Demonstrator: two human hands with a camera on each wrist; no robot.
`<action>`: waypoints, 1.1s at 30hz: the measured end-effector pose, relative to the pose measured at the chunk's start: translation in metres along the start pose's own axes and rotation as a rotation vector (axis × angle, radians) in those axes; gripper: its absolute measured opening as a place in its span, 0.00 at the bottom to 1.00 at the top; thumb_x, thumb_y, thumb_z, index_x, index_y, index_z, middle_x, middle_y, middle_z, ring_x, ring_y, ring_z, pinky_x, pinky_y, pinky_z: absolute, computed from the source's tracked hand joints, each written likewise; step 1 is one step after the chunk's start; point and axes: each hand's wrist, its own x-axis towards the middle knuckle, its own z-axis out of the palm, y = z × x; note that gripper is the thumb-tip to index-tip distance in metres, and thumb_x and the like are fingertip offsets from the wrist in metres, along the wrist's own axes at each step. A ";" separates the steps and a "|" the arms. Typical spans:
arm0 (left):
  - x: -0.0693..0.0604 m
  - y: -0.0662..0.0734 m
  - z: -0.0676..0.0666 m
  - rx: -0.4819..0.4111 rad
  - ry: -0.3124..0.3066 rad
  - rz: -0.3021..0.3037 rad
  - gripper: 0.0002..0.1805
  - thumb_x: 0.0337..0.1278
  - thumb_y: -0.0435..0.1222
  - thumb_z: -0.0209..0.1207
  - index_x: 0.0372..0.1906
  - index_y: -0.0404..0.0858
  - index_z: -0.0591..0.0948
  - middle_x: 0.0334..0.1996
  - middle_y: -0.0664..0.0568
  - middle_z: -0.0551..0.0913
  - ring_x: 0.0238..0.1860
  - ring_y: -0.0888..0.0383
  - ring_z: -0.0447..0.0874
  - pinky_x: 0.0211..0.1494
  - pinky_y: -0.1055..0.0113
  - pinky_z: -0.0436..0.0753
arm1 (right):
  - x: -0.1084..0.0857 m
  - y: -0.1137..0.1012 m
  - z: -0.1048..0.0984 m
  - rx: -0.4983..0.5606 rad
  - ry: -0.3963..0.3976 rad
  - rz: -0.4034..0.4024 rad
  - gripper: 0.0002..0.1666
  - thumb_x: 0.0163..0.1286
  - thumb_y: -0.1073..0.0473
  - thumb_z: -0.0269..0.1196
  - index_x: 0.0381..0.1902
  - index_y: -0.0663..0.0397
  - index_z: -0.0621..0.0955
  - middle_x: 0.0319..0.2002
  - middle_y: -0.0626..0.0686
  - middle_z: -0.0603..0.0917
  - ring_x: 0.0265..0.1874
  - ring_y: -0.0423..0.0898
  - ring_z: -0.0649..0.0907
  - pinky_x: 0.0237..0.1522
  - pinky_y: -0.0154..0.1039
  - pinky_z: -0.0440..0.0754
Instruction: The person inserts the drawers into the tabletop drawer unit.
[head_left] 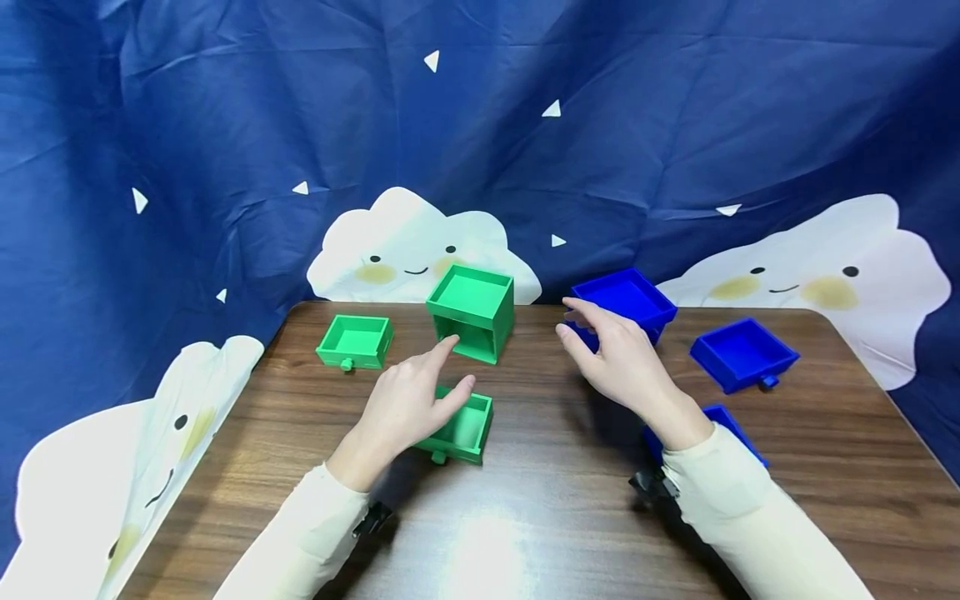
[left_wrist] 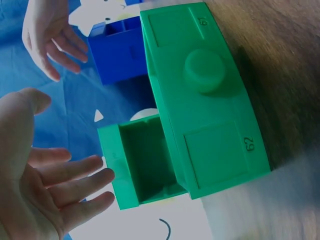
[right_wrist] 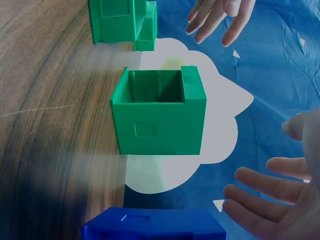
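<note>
My left hand (head_left: 405, 400) hovers with loosely spread fingers above a green drawer (head_left: 467, 427) that has a round knob, partly hiding it. Just beyond stands a green cabinet (head_left: 491, 321), its front opening hollow and a shallow tray on its top. My right hand (head_left: 622, 358) is held over the table before a blue cabinet (head_left: 633, 302), covering part of its front; whether the fingertips touch it I cannot tell. Neither hand holds anything. In the left wrist view the green drawer (left_wrist: 215, 160) is large in front, with the left palm (left_wrist: 30, 200) beside it.
Another green drawer (head_left: 356, 340) sits at the left on the wooden table (head_left: 555, 517). At the right lies a blue drawer (head_left: 742, 354), and a second blue piece (head_left: 731, 429) is partly under my right forearm. A blue curtain (head_left: 480, 108) with clouds hangs behind.
</note>
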 end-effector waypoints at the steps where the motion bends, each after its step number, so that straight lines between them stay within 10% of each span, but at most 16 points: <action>1: -0.001 0.000 -0.001 -0.003 0.001 -0.002 0.34 0.72 0.53 0.63 0.73 0.37 0.78 0.37 0.43 0.92 0.36 0.47 0.93 0.35 0.48 0.89 | 0.001 0.000 0.001 0.000 -0.002 0.000 0.28 0.82 0.52 0.62 0.72 0.61 0.79 0.59 0.63 0.90 0.58 0.61 0.89 0.62 0.62 0.84; 5: -0.002 -0.002 -0.002 -0.020 -0.003 -0.010 0.34 0.72 0.52 0.63 0.73 0.36 0.78 0.30 0.46 0.90 0.24 0.53 0.85 0.28 0.55 0.84 | 0.004 -0.001 0.005 0.011 -0.004 0.004 0.28 0.82 0.52 0.62 0.72 0.61 0.79 0.58 0.62 0.90 0.57 0.61 0.89 0.62 0.61 0.84; 10: -0.004 -0.005 -0.003 -0.038 0.006 -0.018 0.32 0.71 0.50 0.64 0.71 0.35 0.79 0.46 0.46 0.94 0.19 0.57 0.79 0.26 0.57 0.82 | 0.008 -0.002 0.010 0.018 -0.003 -0.005 0.28 0.81 0.53 0.63 0.71 0.61 0.79 0.57 0.63 0.90 0.55 0.62 0.90 0.60 0.60 0.85; 33: -0.018 -0.017 -0.007 -0.102 0.027 -0.077 0.28 0.71 0.49 0.65 0.67 0.38 0.83 0.42 0.49 0.93 0.36 0.50 0.92 0.41 0.49 0.88 | 0.023 -0.001 0.030 0.059 -0.015 -0.003 0.26 0.80 0.55 0.63 0.70 0.62 0.81 0.56 0.61 0.90 0.51 0.57 0.90 0.58 0.57 0.86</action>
